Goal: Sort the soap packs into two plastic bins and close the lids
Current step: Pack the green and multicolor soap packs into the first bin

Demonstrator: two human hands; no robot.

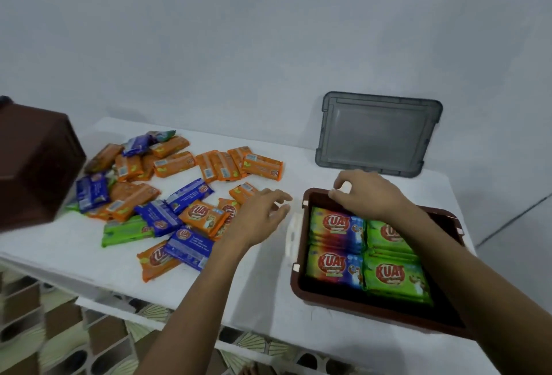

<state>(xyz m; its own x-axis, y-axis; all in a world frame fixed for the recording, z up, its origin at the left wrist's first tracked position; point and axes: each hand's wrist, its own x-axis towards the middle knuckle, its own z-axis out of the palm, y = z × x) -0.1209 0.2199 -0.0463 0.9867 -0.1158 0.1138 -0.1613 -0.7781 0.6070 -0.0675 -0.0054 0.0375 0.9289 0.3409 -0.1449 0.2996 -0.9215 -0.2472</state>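
Left hand (pixel 260 213): open, empty, fingers spread over the loose soap packs (pixel 167 192) mid-desk.
Right hand (pixel 361 192): curled at the brown bin (pixel 298 279)'s far rim; grip unclear.
Brown bin: desk (pixel 263 285)'s front right corner, green-type packs flat inside.
Advice: take the green pack (pixel 125 231) from under the blue pack (pixel 158 218), then lay it flat on its matching stack.

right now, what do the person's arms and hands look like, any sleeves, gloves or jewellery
The left hand and right hand are bare: no gloves, rings or watch show. The left forearm and right forearm are bare too, with no sleeve in view up to the picture's edge. The fingertips are slightly blurred, so finer detail cannot be told.
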